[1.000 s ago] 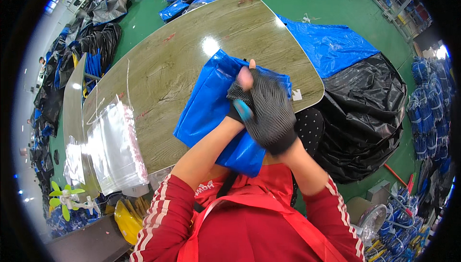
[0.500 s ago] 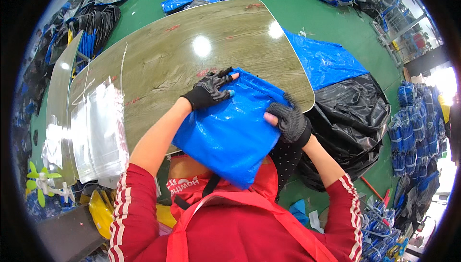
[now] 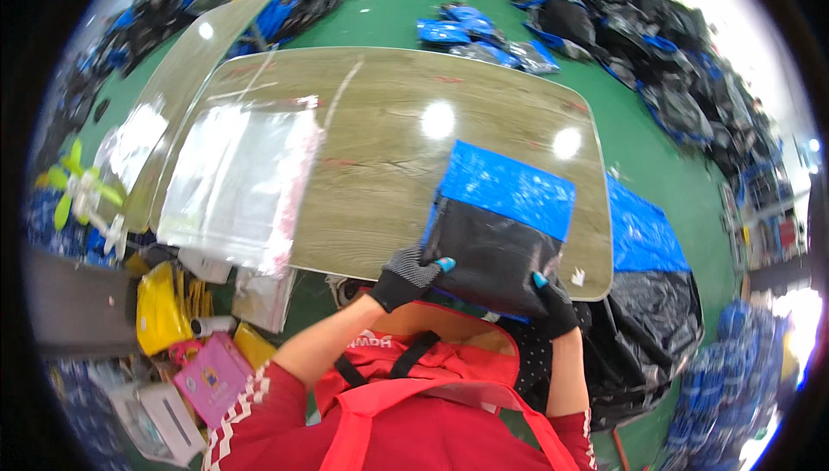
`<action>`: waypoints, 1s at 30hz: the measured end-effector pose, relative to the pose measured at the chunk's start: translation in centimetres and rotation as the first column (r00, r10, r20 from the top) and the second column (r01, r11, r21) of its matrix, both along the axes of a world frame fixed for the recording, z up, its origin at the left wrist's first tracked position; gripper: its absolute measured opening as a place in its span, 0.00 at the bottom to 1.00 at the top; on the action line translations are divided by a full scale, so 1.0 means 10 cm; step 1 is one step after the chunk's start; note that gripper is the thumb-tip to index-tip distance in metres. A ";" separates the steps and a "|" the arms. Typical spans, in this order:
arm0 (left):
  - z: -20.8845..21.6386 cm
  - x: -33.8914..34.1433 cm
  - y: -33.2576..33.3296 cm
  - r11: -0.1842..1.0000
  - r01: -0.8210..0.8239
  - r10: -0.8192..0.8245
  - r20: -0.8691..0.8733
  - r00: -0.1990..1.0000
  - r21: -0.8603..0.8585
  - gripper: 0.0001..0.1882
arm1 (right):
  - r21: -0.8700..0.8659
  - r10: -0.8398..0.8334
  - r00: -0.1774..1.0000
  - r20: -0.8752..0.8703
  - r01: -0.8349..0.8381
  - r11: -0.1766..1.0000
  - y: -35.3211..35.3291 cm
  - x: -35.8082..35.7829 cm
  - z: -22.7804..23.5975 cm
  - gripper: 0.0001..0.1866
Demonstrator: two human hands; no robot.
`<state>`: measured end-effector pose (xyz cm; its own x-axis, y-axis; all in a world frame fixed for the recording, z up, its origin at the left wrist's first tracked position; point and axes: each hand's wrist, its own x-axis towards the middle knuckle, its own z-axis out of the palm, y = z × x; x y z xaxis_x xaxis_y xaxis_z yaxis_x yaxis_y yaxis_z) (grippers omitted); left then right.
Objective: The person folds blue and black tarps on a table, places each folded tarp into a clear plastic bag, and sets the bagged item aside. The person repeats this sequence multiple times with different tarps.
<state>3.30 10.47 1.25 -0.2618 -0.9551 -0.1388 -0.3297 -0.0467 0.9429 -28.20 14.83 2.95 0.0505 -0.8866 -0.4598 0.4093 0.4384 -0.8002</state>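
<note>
A folded tarpaulin (image 3: 495,242), blue along its far side and black on the near part, lies flat at the near right of the wood-grain table (image 3: 380,160), its near edge overhanging. My left hand (image 3: 412,277), in a dark knit glove with bare fingertips, grips the near left corner with the thumb on top. The near right corner is held the same way by my gloved right hand (image 3: 553,305). Both hands' fingers are mostly hidden beneath the bundle. Each thumb tip looks bright blue.
Clear plastic bags (image 3: 233,182) lie stacked on the table's left. Right of the table hangs a large blue-and-black sheet (image 3: 643,324). Folded blue bundles (image 3: 484,39) rest on the green floor beyond. A small green fan (image 3: 82,186) stands at left, near yellow bags (image 3: 162,309).
The tarpaulin, blue side up and held near my body, now lies on the table with black showing. My hands have moved to its near corners. The view has shifted left.
</note>
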 end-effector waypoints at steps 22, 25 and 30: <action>0.11 0.88 -0.86 0.709 0.341 -0.079 0.411 0.908 -0.617 0.08 | -0.164 -0.060 0.942 -0.331 0.005 0.987 0.41 -0.84 -0.18 0.32; 0.01 0.75 -0.82 0.712 0.379 -0.162 0.387 0.908 -0.592 0.11 | -0.107 -0.033 0.978 -0.206 0.011 0.994 0.43 -0.91 0.17 0.45; -0.09 0.81 -0.85 0.676 0.361 -0.085 0.419 0.904 -0.642 0.14 | -0.010 0.176 0.952 -0.249 -0.184 0.983 0.42 -0.83 0.56 0.40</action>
